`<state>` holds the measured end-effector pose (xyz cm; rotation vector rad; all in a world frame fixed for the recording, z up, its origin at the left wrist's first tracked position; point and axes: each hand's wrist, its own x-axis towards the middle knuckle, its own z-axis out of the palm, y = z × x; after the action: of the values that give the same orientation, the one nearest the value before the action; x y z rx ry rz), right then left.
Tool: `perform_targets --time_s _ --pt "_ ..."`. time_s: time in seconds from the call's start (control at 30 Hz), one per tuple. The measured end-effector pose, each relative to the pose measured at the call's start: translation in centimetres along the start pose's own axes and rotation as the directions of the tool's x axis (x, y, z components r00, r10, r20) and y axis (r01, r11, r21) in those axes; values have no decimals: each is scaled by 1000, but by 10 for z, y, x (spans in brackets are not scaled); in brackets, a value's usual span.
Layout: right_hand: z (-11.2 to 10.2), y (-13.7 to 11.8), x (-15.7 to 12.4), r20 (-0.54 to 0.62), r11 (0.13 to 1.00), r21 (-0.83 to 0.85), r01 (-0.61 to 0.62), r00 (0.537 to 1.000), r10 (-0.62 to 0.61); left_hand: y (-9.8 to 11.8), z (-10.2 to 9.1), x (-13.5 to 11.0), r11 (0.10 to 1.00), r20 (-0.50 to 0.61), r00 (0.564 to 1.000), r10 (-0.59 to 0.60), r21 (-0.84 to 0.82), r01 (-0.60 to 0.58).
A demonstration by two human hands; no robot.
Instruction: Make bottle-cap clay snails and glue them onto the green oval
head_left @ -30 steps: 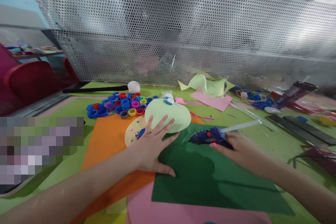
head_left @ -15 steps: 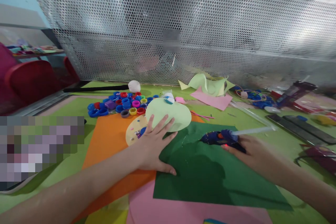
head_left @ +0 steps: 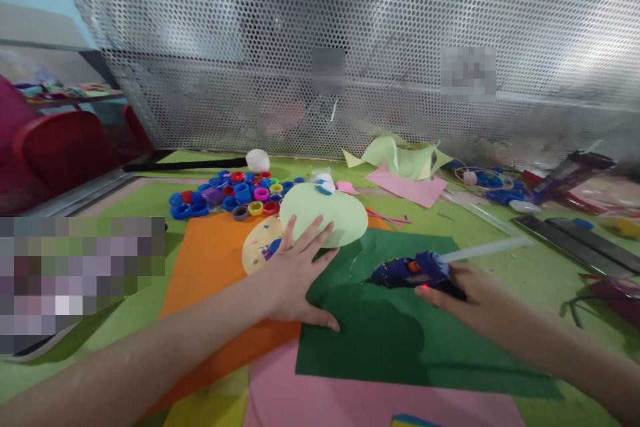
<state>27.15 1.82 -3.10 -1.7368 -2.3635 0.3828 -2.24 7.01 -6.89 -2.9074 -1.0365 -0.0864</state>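
Note:
My left hand [head_left: 295,277] lies flat with fingers spread, pressing the near edge of a pale green paper oval [head_left: 330,213] and the corner of a dark green sheet [head_left: 400,333]. Its thumb rests on the green sheet's edge. My right hand [head_left: 467,293] grips a blue hot glue gun [head_left: 407,270], its nozzle pointing left just above the green sheet and a clear glue stick [head_left: 487,248] sticking out behind. A pale yellow disc [head_left: 255,250] with small dots peeks from under the oval.
An orange sheet [head_left: 210,267] and a pink sheet [head_left: 350,400] lie under the green one. Several coloured bottle caps [head_left: 235,193] are heaped behind. Paper scraps [head_left: 400,160], black rulers [head_left: 575,240] and a perforated metal screen [head_left: 350,47] stand at the back. A red chair [head_left: 60,147] is at left.
My right hand drew the glue gun right across the green sheet, then brought it a little back left. My left hand stayed flat on the oval.

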Motion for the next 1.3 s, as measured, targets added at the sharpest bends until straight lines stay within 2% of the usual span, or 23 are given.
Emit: perform_targets --time_s 0.17,0.4,0.57,0.73,1.03,1.17,1.3 --pt "-2 14 -5 -21 996 -80 -36 999 34 1 -1 0 1000 3 1000 2 20 -2" --pt "-8 33 -14 -62 990 -71 -120 991 116 1 -1 1 1000 6 1000 2 15 -2" --pt "-10 17 -5 -73 992 -25 -120 990 118 2 -1 1 1000 17 1000 -6 9 6" --pt "-6 2 4 -52 999 -5 -47 998 47 2 0 1 1000 -2 1000 -6 18 6" --pt "-4 12 7 7 995 -82 -53 999 54 3 2 1 1000 -34 999 7 7 -7" --pt "-5 10 2 0 993 -102 -55 998 55 4 0 1 1000 -14 1000 -7 9 7" --pt "-5 -3 -12 21 996 -86 -31 999 32 5 -2 1 1000 -7 1000 -7 -4 7"
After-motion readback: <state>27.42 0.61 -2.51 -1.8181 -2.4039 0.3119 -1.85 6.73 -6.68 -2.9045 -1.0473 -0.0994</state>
